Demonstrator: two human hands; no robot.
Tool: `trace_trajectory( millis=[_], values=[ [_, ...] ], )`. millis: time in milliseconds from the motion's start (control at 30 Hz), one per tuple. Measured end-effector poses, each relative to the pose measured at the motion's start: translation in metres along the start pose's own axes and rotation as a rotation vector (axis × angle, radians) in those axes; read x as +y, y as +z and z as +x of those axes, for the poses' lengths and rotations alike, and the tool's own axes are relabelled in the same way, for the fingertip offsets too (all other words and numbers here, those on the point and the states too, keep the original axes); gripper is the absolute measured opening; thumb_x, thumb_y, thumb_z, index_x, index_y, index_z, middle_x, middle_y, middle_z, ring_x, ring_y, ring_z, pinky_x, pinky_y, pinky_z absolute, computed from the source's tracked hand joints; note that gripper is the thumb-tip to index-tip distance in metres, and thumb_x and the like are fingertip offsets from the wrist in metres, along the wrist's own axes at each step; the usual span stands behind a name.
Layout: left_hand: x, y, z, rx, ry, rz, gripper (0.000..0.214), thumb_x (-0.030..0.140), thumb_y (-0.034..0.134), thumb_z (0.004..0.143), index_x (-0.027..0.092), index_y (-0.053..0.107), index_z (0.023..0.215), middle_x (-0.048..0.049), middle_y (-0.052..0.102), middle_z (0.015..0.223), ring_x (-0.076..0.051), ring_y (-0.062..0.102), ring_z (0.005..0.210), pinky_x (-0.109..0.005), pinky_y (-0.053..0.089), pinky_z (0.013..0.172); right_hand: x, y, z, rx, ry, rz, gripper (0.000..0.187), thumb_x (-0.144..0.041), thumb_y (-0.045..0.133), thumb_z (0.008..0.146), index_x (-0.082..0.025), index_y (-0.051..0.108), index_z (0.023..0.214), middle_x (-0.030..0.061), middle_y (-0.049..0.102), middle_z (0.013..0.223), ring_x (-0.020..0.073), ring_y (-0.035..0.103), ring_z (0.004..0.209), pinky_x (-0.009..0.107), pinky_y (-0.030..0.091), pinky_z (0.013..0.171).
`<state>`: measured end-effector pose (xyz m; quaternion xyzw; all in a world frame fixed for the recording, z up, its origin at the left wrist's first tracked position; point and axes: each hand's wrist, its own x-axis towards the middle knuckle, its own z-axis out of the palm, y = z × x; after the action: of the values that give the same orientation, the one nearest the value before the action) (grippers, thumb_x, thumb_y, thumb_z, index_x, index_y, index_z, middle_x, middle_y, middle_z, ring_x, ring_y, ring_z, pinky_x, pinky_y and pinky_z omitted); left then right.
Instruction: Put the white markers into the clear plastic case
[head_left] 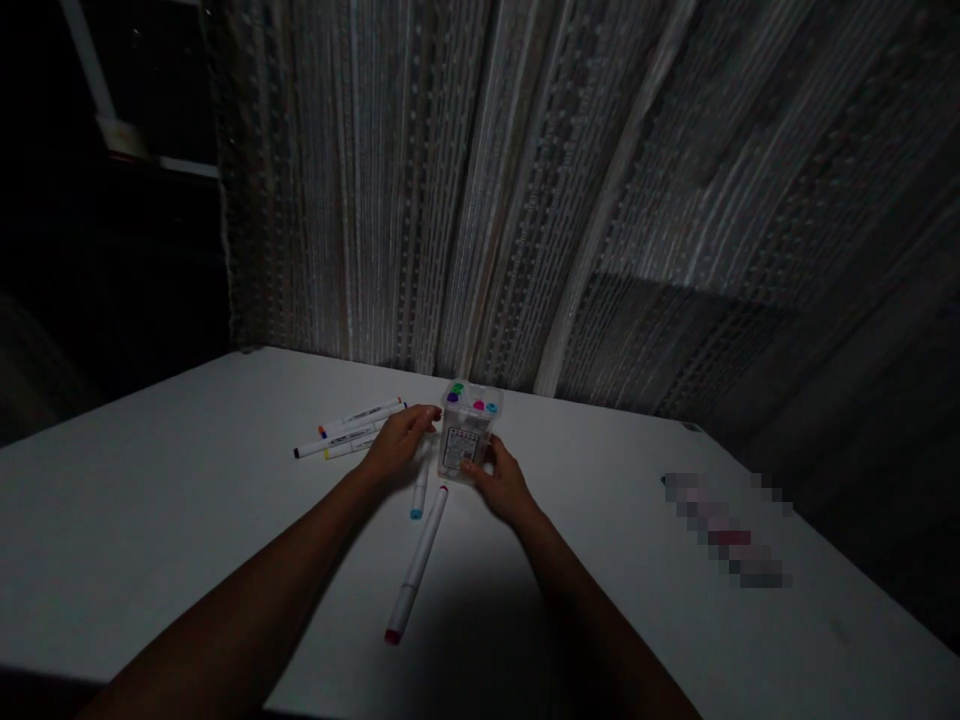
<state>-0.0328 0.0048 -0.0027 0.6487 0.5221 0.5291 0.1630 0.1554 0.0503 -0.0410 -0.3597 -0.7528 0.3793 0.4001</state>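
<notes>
A clear plastic marker case [463,430] stands upright on the white table, with a dark-printed label on its front. Green, purple, pink and blue marker caps show in its top. My right hand [504,484] grips the lower right side, thumb across the front. At the upper left edge of the case, my left hand [401,442] has its fingers reaching out; whether they touch the plastic I cannot tell. A blue-ended marker [420,485] lies just left of the case. Closer to me is a red-ended marker [417,566]. Several more markers [349,432] lie beyond my left hand.
The white table [187,500] reaches back to a striped, patterned curtain [480,200]. A pixelated, unreadable item [724,535] lies on the table's right side. The room is dim, and the left background [97,250] is almost black.
</notes>
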Motion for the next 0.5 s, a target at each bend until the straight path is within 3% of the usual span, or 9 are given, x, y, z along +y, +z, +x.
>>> trace_trajectory(
  millis=[500],
  values=[
    [-0.0002, 0.0034, -0.0026, -0.038, 0.032, -0.022, 0.049, 0.05, 0.028, 0.088, 0.014, 0.06, 0.093, -0.0087, 0.062, 0.092, -0.018, 0.057, 0.084, -0.03, 0.044, 0.079, -0.0001, 0.0002, -0.0019, -0.005, -0.027, 0.05, 0.045, -0.033, 0.063, 0.072, -0.017, 0.049, 0.111, 0.0093, 0.063, 0.109, 0.0212, 0.059, 0.096, 0.039, 0.045, 0.088]
  ],
)
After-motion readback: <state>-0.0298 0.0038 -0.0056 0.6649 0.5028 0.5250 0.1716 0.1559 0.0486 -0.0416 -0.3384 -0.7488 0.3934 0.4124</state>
